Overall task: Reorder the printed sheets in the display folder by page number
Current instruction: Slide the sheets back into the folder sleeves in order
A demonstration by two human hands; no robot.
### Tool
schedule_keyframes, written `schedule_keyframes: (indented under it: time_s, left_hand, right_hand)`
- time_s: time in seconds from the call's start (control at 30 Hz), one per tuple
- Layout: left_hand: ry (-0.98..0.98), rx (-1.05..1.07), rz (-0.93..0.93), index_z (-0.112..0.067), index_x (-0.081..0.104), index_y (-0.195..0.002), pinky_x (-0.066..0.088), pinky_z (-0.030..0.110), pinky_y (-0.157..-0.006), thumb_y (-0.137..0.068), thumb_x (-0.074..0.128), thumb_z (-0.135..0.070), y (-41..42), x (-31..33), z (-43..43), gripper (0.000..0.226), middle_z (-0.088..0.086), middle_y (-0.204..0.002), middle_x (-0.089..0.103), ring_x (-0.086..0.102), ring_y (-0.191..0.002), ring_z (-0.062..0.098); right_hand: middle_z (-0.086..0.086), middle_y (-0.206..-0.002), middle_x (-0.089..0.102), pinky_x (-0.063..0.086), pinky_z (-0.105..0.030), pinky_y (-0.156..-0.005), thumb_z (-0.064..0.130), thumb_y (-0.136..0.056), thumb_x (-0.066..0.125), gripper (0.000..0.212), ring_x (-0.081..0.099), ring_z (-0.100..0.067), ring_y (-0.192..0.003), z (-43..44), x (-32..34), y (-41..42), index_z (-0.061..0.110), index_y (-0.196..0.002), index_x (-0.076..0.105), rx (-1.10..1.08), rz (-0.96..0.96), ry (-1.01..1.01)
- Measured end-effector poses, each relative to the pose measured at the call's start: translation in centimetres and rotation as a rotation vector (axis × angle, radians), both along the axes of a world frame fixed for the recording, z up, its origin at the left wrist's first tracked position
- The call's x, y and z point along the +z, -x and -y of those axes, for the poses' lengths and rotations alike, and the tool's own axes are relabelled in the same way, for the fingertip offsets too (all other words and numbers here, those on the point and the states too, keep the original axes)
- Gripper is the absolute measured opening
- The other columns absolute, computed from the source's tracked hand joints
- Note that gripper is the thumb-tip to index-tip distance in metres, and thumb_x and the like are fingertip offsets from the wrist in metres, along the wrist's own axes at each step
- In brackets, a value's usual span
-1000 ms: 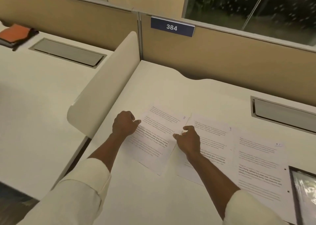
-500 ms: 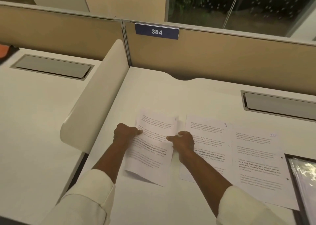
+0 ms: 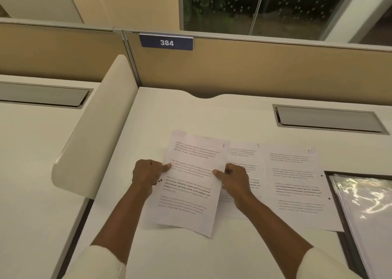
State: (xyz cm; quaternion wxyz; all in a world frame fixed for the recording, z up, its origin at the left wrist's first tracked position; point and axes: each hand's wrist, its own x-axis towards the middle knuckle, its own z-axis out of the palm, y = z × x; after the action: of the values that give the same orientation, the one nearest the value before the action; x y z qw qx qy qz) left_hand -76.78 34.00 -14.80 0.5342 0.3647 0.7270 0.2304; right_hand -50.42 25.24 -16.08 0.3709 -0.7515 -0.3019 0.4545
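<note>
free: bare desk [image 3: 180, 113] beyond sheets [image 3: 297, 172] | blocked: divider [image 3: 95, 126] left, partition [image 3: 254, 71] behind, folder [image 3: 364, 204] right

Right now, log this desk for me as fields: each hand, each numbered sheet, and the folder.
left hand: grips the left edge of sheet 8
right hand: pinches the right edge of sheet 8
sheet 8: held over the desk, covering part of sheet 9
sheet 9: flat on the desk, between sheets 8 and 10
sheet 10: flat, beside the display folder
display folder: right edge of view, clear sleeves showing
</note>
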Motion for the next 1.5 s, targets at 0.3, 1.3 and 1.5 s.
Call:
schedule_keyframes:
  time_s: [0.3, 1.3, 1.5]
  left_hand:
    - [-0.092, -0.228, 0.078, -0.006, 0.067, -0.084, 0.054, 0.035, -0.062, -0.084, 0.090, -0.025, -8.3, 4.1, 6.4, 0.030, 0.011, -0.083, 0.079, 0.073, -0.068, 0.022]
    - [-0.272, -0.591, 0.013, -0.020, 0.074, -0.095, 0.066, 0.048, -0.078, -0.096, 0.078, -0.027, -45.8, 7.0, 29.9, 0.008, -0.008, -0.087, 0.081, 0.079, -0.076, 0.013]
    - [-0.367, -0.706, -0.004, -0.022, 0.071, -0.092, 0.066, 0.048, -0.068, -0.097, 0.077, -0.030, -48.1, 6.6, 27.5, 0.010, -0.009, -0.089, 0.080, 0.078, -0.073, 0.012]
  right_hand:
    - [0.006, -0.084, 0.079, 0.060, -0.028, -0.061, 0.019, -0.095, 0.078, 0.012, 0.076, -0.012, -0.077, 9.4, 3.3, -8.1, 0.011, -0.088, 0.072, -0.106, 0.008, -0.118]
    - [0.002, -0.101, 0.078, 0.060, -0.032, -0.075, 0.023, -0.086, 0.087, 0.041, 0.075, -0.020, -0.093, 33.6, 5.4, -45.7, 0.023, -0.122, 0.067, -0.387, 0.053, -0.132]
    - [0.007, -0.155, 0.044, 0.041, -0.040, -0.111, 0.045, -0.076, 0.092, 0.097, 0.043, -0.015, -0.139, 31.0, 7.8, -48.1, 0.032, -0.156, 0.039, -0.043, 0.600, -0.163]
